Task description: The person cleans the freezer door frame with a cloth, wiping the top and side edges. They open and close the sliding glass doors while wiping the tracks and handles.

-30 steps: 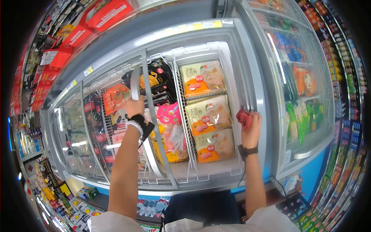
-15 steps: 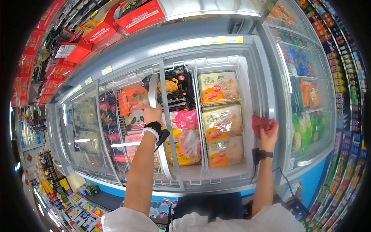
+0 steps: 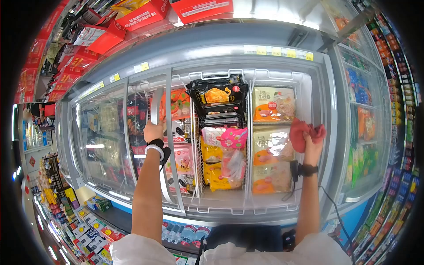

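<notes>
My left hand (image 3: 153,132) is closed around the long pale handle (image 3: 155,105) of a sliding glass lid (image 3: 148,170) on a chest freezer. Bunched in my right hand (image 3: 312,149) is a red cloth (image 3: 301,136), held at the right end of the freezer opening and overlapping the edge of the wonton bags (image 3: 273,143). Uncovered between the lid and that end are black food bags (image 3: 219,99), a pink bag (image 3: 234,138) and yellow bags (image 3: 213,161) in wire baskets. An orange bag (image 3: 179,104) shows partly through the glass.
A second glass-topped freezer (image 3: 362,123) adjoins on the right. Red display boxes (image 3: 203,9) stand on the ledge behind. Water bottles (image 3: 187,234) sit low in front of me. A black cable (image 3: 338,212) hangs beside my right arm. Stocked shelves (image 3: 402,145) line the far right.
My left hand has slid the glass lid leftward, exposing more of the black, pink and yellow bags. The red cloth has shifted from the right rim toward the wonton bags. My view has moved too.
</notes>
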Demonstrator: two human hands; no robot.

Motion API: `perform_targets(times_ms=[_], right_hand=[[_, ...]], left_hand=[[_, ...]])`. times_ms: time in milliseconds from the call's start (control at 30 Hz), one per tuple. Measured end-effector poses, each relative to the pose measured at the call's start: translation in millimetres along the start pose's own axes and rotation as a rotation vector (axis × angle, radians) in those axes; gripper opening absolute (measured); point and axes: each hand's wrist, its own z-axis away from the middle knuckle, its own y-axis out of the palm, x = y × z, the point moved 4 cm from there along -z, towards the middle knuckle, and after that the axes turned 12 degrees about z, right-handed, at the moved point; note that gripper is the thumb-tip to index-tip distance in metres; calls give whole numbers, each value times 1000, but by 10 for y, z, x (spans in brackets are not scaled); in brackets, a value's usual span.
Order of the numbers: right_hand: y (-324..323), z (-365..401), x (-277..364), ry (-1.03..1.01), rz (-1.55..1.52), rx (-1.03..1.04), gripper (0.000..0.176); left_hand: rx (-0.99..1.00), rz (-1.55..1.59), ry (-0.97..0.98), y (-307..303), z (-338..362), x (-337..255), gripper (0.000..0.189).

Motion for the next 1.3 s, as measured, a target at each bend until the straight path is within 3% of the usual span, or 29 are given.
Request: perform_targets(times_ms=[33, 233, 300, 367, 467, 567, 700, 767, 900, 1033, 1100, 1167, 1233, 1300], right_hand=[[251, -77, 81, -49, -49, -26, 47], [1660, -478, 880, -384, 459, -109, 45], [2209, -627, 941, -521, 334, -18, 35], [2669, -679, 981, -810, 701, -70, 28], [3225, -623, 794, -1040, 754, 118, 31], [3352, -564, 636, -1016, 602, 11, 29], [3664, -347, 595, -1018, 571, 165, 38], [3955, -143, 753, -1046, 583, 362, 14], [4596, 237, 938, -1158, 524, 321, 14], [4519, 173, 1005, -1114, 580, 366, 14], [4179, -64, 982, -989, 688, 481, 16], [3767, -333, 849, -977, 668, 437, 20], [3395, -512, 800, -965, 596, 452, 36], [3431, -496, 852, -988, 598, 440, 33]], left_hand=[[-5, -3, 4, -2, -71, 64, 41], [8, 29, -13, -65, -74, 21, 39], [-1, 68, 12, -23, -91, 76, 42], [-9, 86, 13, -56, -49, 25, 40], [5, 80, -22, -100, -41, -45, 36], [-6, 100, -20, -74, -50, -25, 34], [-42, 84, 5, -54, -56, -6, 31], [-34, 98, 6, -61, -65, -17, 32], [-37, 100, 38, -77, -52, -62, 33], [-17, 112, 40, -59, -42, -42, 32], [-4, 89, 17, -59, -53, -17, 31], [-30, 104, 33, -22, -64, 58, 31], [-49, 91, 38, -12, -69, 59, 31], [-39, 106, 12, -7, -80, 17, 31]])
